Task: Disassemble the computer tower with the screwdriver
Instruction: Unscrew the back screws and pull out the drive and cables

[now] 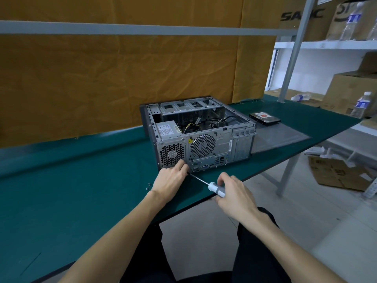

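Grey-handled screwdriver [214,187], gripped by the right hand [234,193]; its tip is hidden behind the left hand [171,178], whose fingers pinch the shaft. The open computer tower [200,135] holds tangled cables [204,124].

- My left hand [170,179] covers the screwdriver [216,189] tip, so I cannot tell which screw on the computer tower [201,132] it meets.
- My right hand's fingers [222,179] wrap the handle's rear end and hide it.
- Two tiny specks [148,186] lie on the tabletop [81,190] left of my left fingers; too small to tell.
- The tower's label print beyond my fingers is too blurred to read.
- Both my forearms run off the bottom edge.
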Action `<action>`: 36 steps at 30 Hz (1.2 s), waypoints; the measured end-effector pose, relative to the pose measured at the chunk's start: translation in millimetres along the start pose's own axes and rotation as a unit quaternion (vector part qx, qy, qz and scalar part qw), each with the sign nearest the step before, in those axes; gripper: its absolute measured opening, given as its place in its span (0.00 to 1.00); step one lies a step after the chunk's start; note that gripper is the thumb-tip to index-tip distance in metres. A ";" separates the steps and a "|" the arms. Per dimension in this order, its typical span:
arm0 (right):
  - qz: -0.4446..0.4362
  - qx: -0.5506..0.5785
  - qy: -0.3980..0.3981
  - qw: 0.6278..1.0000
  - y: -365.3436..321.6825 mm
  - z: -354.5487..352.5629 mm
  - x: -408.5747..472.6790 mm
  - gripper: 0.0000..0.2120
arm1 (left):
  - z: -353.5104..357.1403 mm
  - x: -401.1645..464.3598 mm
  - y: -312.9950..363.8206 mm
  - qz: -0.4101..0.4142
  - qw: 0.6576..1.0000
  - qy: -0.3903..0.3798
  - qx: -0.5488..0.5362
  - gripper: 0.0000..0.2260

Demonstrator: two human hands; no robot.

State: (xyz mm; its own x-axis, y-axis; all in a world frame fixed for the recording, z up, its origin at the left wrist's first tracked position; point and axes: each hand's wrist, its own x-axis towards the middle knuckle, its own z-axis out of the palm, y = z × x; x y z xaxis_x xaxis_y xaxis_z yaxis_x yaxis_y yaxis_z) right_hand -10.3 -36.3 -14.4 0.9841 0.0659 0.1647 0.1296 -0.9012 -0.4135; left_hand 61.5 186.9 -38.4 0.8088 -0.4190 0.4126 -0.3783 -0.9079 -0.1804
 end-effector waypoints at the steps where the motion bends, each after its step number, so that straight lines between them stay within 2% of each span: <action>1: -0.001 0.017 -0.009 1.000 4.2 -2.6 1.7 0.15 | -2.1 -3.2 -1.3 0.000 0.999 0.026 -0.030 0.07; 3: -0.001 0.050 -0.034 0.998 11.1 -8.8 3.9 0.14 | -8.0 -15.5 -6.8 0.007 0.992 0.070 -0.106 0.07; 5: -0.010 0.063 -0.053 0.997 13.3 -12.4 5.6 0.12 | -15.8 -33.0 -14.0 -0.028 0.970 0.083 -0.225 0.04; 8: -0.038 0.051 -0.062 0.996 4.5 -8.3 8.2 0.11 | -24.0 -62.3 -23.7 -0.142 0.902 0.086 -0.398 0.04; 12: -0.068 0.054 -0.069 0.994 -14.9 4.3 11.6 0.11 | -33.4 -96.2 -34.2 -0.256 0.808 0.116 -0.517 0.04; 13: -0.067 0.052 -0.069 0.994 -17.7 7.1 12.1 0.11 | -34.8 -104.1 -38.6 -0.277 0.794 0.125 -0.526 0.04; 15: -0.045 0.072 -0.066 0.994 -20.2 12.8 13.4 0.11 | -36.3 -117.7 -47.5 -0.305 0.802 0.117 -0.501 0.05; 18: -0.001 0.112 -0.047 0.993 -23.3 23.1 14.2 0.11 | -32.8 -129.9 -51.6 -0.332 0.857 0.072 -0.387 0.08; 22: 0.036 0.147 -0.036 0.988 -25.1 29.8 16.9 0.10 | -35.2 -119.9 -40.8 -0.364 0.896 0.011 -0.252 0.02; 26: 0.059 0.235 -0.049 0.969 -18.5 36.1 11.8 0.07 | -36.9 -104.4 -38.9 -0.428 0.862 -0.004 -0.271 0.02; 29: 0.065 0.274 -0.038 0.959 -15.0 40.2 6.8 0.06 | -36.4 -103.0 -36.7 -0.438 0.855 -0.001 -0.278 0.05; 32: 0.072 0.301 -0.043 0.950 -11.3 40.5 6.9 0.05 | -35.2 -110.8 -32.3 -0.451 0.831 0.076 -0.315 0.07; 34: 0.080 0.329 -0.044 0.940 -8.3 40.0 7.7 0.04 | -32.1 -115.1 -25.8 -0.437 0.816 0.153 -0.346 0.04; 36: 0.081 0.357 -0.042 0.929 -6.9 39.9 7.8 0.03 | -30.0 -110.4 -13.2 -0.399 0.796 0.165 -0.423 0.05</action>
State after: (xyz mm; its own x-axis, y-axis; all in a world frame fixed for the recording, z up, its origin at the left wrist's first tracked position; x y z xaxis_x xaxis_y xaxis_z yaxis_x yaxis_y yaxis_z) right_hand 1.3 -12.4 -46.0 0.9998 0.0141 -0.0104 -0.0041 -0.3893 -0.9211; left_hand -36.4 245.4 -54.8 0.8343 0.4407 0.3312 -0.0834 -0.4929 0.8661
